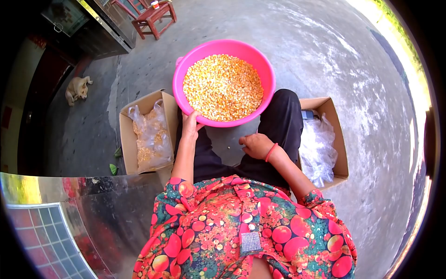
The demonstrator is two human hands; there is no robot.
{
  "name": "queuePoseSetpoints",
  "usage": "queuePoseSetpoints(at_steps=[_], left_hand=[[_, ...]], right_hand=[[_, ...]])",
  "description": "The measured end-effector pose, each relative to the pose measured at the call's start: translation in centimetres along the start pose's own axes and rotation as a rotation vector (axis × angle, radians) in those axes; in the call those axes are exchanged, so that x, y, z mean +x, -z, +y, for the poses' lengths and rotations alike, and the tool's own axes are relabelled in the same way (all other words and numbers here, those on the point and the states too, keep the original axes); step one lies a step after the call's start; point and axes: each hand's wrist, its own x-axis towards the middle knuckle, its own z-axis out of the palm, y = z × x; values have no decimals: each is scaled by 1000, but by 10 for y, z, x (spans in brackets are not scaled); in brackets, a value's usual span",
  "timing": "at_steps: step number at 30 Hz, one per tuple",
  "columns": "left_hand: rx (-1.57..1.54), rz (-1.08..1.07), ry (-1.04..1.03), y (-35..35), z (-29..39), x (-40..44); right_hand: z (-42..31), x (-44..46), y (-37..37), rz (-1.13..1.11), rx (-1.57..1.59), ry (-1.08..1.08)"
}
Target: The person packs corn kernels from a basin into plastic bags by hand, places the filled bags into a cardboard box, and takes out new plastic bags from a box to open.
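Note:
A round pink basin [269, 74] holds a wide layer of yellow and whitish corn kernels [223, 87]. It rests at my knees, above the grey floor. My left hand [191, 124] grips the basin's near left rim, the thumb along its outside. Below the basin and apart from it, my right hand [256, 144] is over my right thigh, with a red band on the wrist. Its fingers are curled together, and what they hold, if anything, is too small to make out.
Left of my legs stands a cardboard box [126, 135] with plastic bags and grain. To the right, another box [341, 151] holds clear bags and a dark device [307, 114]. A dog [76, 89] lies far left; a red wooden chair [151, 19] stands beyond.

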Motion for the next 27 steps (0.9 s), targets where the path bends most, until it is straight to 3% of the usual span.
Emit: queuePoseSetpoints(at_steps=[27], left_hand=[[-6, -9, 25, 1, 0, 0]], right_hand=[[-3, 3, -7, -65, 12, 2]])
